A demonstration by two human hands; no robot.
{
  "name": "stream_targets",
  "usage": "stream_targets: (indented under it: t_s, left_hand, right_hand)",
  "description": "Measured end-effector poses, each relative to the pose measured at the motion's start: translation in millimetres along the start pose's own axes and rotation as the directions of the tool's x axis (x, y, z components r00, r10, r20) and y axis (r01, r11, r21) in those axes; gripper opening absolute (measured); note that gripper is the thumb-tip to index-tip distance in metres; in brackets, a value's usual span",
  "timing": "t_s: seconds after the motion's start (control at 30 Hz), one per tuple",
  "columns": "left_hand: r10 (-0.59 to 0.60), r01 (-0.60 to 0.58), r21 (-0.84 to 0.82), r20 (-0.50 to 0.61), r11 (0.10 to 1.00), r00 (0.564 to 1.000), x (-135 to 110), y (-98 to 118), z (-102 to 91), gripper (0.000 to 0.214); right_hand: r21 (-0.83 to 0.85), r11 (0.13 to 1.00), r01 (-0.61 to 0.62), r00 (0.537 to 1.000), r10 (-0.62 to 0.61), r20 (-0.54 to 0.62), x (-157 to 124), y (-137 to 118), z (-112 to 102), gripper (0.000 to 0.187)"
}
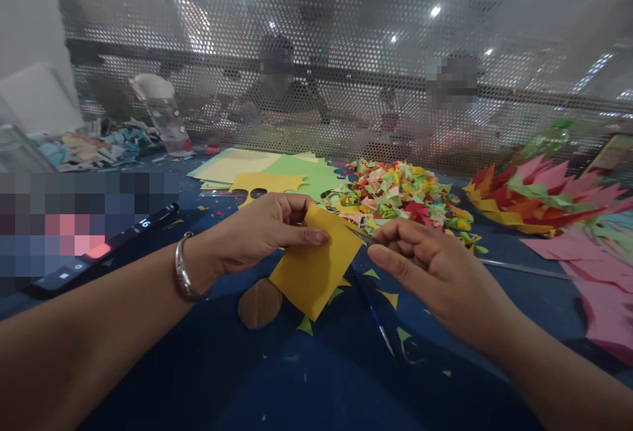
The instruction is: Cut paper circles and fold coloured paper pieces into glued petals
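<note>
My left hand point(262, 230) pinches a yellow square of paper point(311, 266) at its upper edge, holding it just above the blue table. A silver bangle sits on that wrist. My right hand point(425, 266) is closed around a dark pair of scissors point(361, 234) whose tip touches the paper's right edge. A brown round piece point(260, 302) lies on the table below the paper.
A heap of small folded coloured papers point(400, 197) lies behind the hands. Yellow and green sheets point(277, 171) lie at the back. Spiky paper pieces point(539, 197) and pink sheets point(598, 292) are at right. A phone point(103, 250) is at left. A perforated screen point(316, 55) with people behind it.
</note>
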State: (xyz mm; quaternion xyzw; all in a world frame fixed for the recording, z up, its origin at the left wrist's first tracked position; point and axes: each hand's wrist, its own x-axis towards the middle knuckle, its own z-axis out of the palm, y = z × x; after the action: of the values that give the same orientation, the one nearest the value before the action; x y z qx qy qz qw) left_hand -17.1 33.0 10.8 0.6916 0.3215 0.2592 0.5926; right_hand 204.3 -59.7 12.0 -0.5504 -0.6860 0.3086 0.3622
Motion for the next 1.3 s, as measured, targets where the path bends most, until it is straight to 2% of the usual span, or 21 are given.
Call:
stream_targets:
  t_s: [0.27,0.57,0.77,1.1,1.3]
  left_hand:
    - [-0.041,0.052,-0.153,0.078,0.987,0.996,0,-1,3.6,0.015]
    - [-0.114,0.132,-0.312,0.075,0.941,0.991,-3,-2,11.8,0.019]
    - [-0.147,0.164,-0.323,0.076,0.932,0.986,-4,1,14.5,0.019]
    - [-0.134,0.158,-0.354,0.091,0.922,0.987,-6,3,16.8,0.010]
    - [-0.139,0.156,-0.348,0.074,0.924,0.987,-4,0,16.8,0.018]
  right_hand:
    - [-0.027,1.000,0.007,1.000,-0.007,-0.002,-2,-1,-1,0.025]
    - [-0.014,1.000,-0.004,1.000,0.004,0.001,0,-3,-1,0.024]
    - [-0.033,0.999,-0.002,1.000,0.003,0.015,0,-1,-1,0.026]
    - [-0.028,1.000,0.002,1.000,-0.001,0.010,-1,0,-1,0.025]
    - [-0.036,0.999,0.014,1.000,-0.014,0.011,0,0,-2,0.024]
